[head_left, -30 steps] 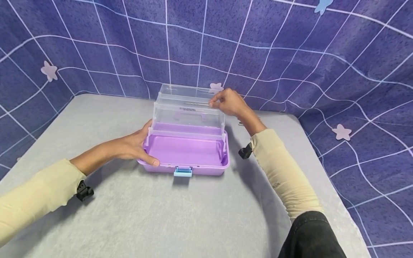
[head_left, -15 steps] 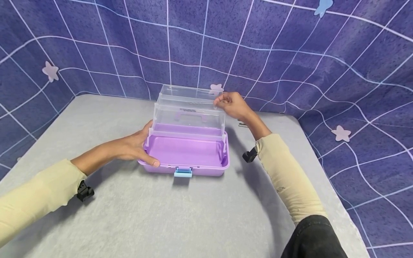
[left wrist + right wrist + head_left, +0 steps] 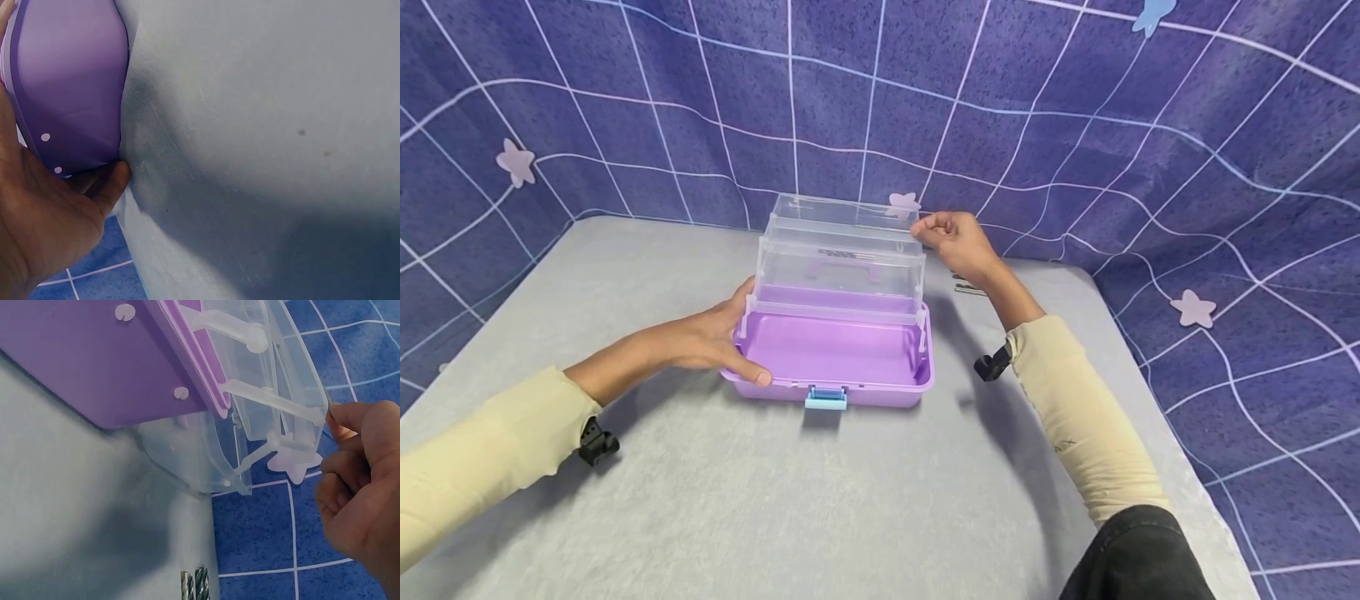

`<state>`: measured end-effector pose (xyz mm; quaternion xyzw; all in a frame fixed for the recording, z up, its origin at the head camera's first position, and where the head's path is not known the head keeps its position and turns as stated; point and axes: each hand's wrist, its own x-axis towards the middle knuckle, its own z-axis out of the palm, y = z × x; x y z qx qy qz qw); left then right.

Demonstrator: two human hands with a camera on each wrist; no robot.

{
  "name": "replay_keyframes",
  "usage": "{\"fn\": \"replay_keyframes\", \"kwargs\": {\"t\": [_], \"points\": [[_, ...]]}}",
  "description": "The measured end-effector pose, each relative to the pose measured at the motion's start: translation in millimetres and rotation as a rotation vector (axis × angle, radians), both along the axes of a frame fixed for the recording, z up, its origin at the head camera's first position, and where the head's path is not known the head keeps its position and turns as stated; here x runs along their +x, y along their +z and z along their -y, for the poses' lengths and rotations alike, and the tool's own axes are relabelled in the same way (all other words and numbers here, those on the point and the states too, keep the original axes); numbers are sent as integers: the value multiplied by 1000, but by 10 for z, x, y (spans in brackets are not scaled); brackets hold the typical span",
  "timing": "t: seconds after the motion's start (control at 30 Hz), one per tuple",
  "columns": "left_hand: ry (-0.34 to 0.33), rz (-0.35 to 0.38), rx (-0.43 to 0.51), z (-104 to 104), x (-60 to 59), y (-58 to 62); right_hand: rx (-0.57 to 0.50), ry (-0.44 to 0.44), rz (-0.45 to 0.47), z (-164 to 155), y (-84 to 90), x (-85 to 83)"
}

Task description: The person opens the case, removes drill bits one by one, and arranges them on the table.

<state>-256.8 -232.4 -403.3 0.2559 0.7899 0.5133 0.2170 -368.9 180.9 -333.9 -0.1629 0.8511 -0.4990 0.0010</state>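
Note:
A purple toolbox (image 3: 880, 396) with a blue latch (image 3: 826, 400) stands on the table, its clear stepped trays (image 3: 880, 279) raised at the back. My left hand (image 3: 703, 337) grips the box's left end, thumb on the front rim; in the left wrist view a fingertip (image 3: 119, 178) curls at its lower edge. At the right end of the top tray, my right hand (image 3: 958, 242) pinches a thin drill bit (image 3: 891, 229) that points left over the tray. Several small bits (image 3: 837, 254) lie in a tray below. The bit's end in the fingers is hidden.
More drill bits (image 3: 970, 288) lie on the grey table (image 3: 850, 500) right of the box, below my right wrist; their spiral flutes show in the right wrist view. A blue grid-patterned curtain (image 3: 700, 100) with stars hangs behind and beside the table. A dark knee (image 3: 1138, 554) is at lower right.
My right hand has drawn right and slightly up along the top tray with the drill bit. The left hand and the toolbox have stayed in place.

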Motion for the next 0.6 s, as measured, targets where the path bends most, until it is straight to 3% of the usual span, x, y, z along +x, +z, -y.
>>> {"fn": "replay_keyframes", "kwargs": {"t": [0.17, 0.6], "points": [[-11, 16, 29, -3, -10, 0, -36, -20, 14, -61, 15, -3], [16, 12, -14, 3, 9, 1, -36, -54, 25, -234, 22, 100]]}}
